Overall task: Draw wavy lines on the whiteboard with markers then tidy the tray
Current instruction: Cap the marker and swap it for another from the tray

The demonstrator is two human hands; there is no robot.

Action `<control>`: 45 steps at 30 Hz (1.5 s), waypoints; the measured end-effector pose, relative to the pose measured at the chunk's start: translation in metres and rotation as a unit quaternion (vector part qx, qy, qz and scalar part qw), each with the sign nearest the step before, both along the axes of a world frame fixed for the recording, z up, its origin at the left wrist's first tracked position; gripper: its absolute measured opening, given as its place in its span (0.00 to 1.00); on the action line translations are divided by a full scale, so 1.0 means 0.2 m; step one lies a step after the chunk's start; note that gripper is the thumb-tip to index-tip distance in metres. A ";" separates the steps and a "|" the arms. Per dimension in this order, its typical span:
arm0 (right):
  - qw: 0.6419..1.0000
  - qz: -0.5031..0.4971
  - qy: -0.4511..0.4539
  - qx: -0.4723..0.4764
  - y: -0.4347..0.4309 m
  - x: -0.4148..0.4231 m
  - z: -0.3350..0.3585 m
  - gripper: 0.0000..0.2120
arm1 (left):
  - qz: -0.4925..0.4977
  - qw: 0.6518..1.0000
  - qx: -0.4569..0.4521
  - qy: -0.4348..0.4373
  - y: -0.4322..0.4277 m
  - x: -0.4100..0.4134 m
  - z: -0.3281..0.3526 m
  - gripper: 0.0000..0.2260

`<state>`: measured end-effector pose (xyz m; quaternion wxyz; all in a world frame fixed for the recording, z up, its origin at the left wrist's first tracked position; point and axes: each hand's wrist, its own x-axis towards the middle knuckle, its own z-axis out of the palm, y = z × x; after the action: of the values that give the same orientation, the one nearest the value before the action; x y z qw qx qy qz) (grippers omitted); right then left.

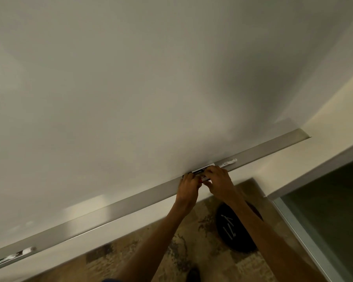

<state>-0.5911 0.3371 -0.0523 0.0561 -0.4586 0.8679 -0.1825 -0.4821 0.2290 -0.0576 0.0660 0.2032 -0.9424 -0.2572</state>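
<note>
The two forearms are reaching up and forward over the patterned carpet [151,251], where a black round object [234,226] with white marks is lying just below the right arm. At the tray [130,202], which is running along the bottom edge of the whiteboard [151,88], both hands are meeting on one red marker [203,178]. The left hand [189,185] is curling its fingers round the red end, and the right hand [219,180] is bending its fingers over the pale barrel, so both are gripping the same marker as it is lying in or just above the tray. Whether the cap is going on or coming off cannot be told from this view. A black-and-white item [201,170], too blurred to identify as an eraser or a marker, is sitting in the tray just behind the hands. A white marker [229,162] is lying in the tray just to the right of it, and a green marker [8,258] is lying well apart at the far left end. The visible part of the whiteboard is showing no lines. Judged from this, the drawing step is either not yet started or not showing in view, and the tidying is not finished, since the markers are lying scattered along the tray.
</note>
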 end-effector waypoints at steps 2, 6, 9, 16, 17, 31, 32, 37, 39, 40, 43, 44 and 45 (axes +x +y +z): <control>1.000 0.014 0.007 -0.008 0.01 -0.01 -0.01 0.11 | 0.001 1.000 0.024 -0.001 -0.02 -0.01 -0.01 0.06; 0.998 0.040 0.005 -0.040 0.01 -0.02 0.00 0.10 | -0.004 0.995 0.095 0.008 -0.07 0.01 0.02 0.06; 0.995 0.076 0.001 -0.068 0.00 0.01 0.03 0.14 | -0.009 0.990 0.131 0.050 -0.10 0.08 0.09 0.07; 0.979 0.155 0.041 -0.126 -0.09 0.18 0.17 0.19 | -0.062 0.974 0.216 0.003 -0.28 0.31 0.26 0.11; 0.975 0.165 0.067 -0.132 -0.10 0.22 0.17 0.18 | -0.076 0.973 0.216 -0.012 -0.31 0.35 0.30 0.11; 0.955 0.175 0.195 -0.142 -0.49 1.00 0.49 0.21 | -0.110 0.991 0.074 0.017 -0.65 1.25 0.67 0.10; 0.960 0.160 0.192 -0.129 -0.50 1.05 0.52 0.24 | -0.105 0.992 0.065 0.022 -0.69 1.33 0.70 0.10; 0.970 0.074 0.158 -0.168 -0.53 1.23 0.71 0.25 | -0.010 0.995 0.064 0.075 -0.92 1.77 0.90 0.13; 0.970 0.048 0.110 -0.209 -0.60 1.37 0.79 0.24 | 0.046 0.988 0.063 0.131 -0.94 1.90 0.97 0.12; 0.967 0.043 0.075 -0.239 -0.64 1.45 0.85 0.23 | 0.073 0.981 0.060 0.169 -0.94 1.96 1.01 0.12; 0.939 0.053 -0.019 -0.340 -0.79 1.68 1.01 0.20 | 0.147 0.948 0.032 0.280 -0.92 2.09 1.14 0.08; 0.927 0.059 -0.038 -0.368 -0.84 1.75 1.07 0.20 | 0.167 0.935 0.019 0.313 -0.92 2.13 1.20 0.07; 0.916 0.063 -0.051 -0.393 -0.89 1.82 1.13 0.19 | 0.186 0.921 0.008 0.344 -0.92 2.17 1.27 0.06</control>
<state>-0.2280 0.1590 0.1735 -0.0729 -0.4877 0.6911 -0.5284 -0.0491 0.0440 0.1971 0.4307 0.2742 -0.8052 -0.3017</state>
